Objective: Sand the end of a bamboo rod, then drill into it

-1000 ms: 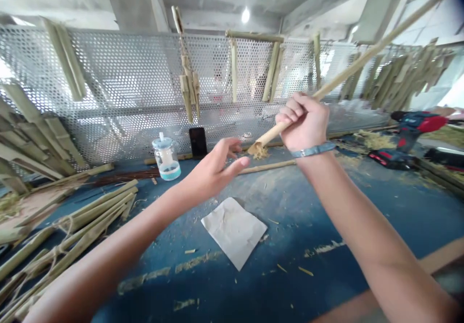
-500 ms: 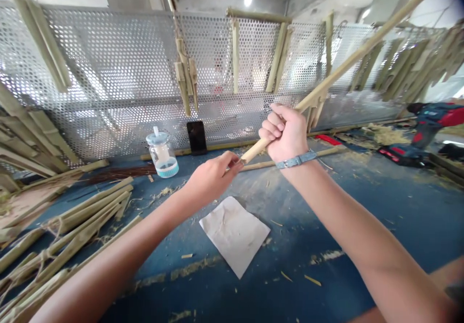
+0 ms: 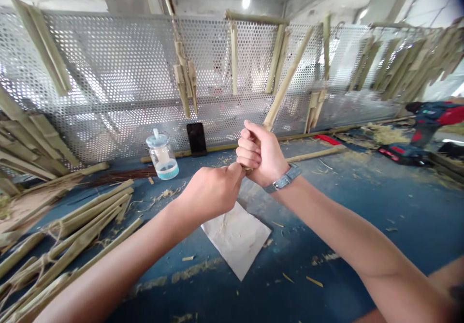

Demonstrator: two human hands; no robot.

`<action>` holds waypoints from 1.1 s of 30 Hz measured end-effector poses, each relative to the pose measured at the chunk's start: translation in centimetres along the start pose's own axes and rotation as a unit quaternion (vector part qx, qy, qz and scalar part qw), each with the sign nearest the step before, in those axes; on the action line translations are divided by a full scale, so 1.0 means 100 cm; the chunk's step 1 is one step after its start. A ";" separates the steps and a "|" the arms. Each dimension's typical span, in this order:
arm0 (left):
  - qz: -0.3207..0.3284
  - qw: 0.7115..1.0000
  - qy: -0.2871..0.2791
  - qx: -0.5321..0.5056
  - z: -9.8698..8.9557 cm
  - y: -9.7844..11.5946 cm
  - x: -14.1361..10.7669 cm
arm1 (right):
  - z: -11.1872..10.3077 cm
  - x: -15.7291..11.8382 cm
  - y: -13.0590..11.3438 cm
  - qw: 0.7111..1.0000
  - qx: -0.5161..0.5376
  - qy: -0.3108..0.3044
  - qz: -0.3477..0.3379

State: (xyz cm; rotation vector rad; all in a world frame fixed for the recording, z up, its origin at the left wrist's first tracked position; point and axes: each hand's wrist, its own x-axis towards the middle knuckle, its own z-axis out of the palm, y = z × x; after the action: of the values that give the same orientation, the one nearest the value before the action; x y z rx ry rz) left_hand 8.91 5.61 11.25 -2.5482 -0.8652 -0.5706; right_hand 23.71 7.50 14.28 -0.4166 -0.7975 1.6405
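I've got a workshop bay on the head cam: a perforated screen (image 3: pixel 119 71) across the back, bamboo strips (image 3: pixel 183 83) hanging off it, and a blue bench (image 3: pixel 319 226) below, littered with shavings (image 3: pixel 384 133). Bench left is a tied bundle (image 3: pixel 83 226) of split bamboo; far right, a red and blue cordless drill (image 3: pixel 427 115). Nearer the middle are a jar (image 3: pixel 162 161) with a blue base, a phone (image 3: pixel 196 139) standing against the screen, and a creased paper sheet (image 3: pixel 241 250) lying flat just below the hands.

Main item is the stick (image 3: pixel 285 83): long pale bamboo, held up at a slant above the bench, top end toward the screen, low end in the hands. Looks light, stiff and fairly thin, so probably whippy at the far end and able to split along the grain. The smooth skin could slip; I'd grip low, where the right hand is. Low tip hidden.

Right hand (image 3: pixel 259 154) is a closed fist round the stick, wristband (image 3: pixel 282 179) on that wrist. Left hand (image 3: pixel 212 192) is curled, fingers (image 3: pixel 232 170) pinched at the stick's low end beside the fist; can't tell what they grip.
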 end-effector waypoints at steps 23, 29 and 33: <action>0.218 0.962 0.012 0.167 -0.009 0.012 -0.006 | -0.008 0.001 -0.003 0.962 -0.147 -0.143 0.182; 0.339 0.930 -0.039 0.134 -0.037 -0.011 0.017 | -0.010 0.000 -0.014 0.937 -0.146 -0.268 0.173; 0.231 0.970 0.020 0.068 -0.030 -0.013 0.022 | -0.002 -0.005 -0.021 0.984 -0.107 -0.143 0.024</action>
State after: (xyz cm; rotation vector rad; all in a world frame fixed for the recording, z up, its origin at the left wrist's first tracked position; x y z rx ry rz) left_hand 8.93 6.21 15.11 -2.4804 -0.2633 -0.3962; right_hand 25.46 7.17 15.48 -0.3555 -1.1937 1.6869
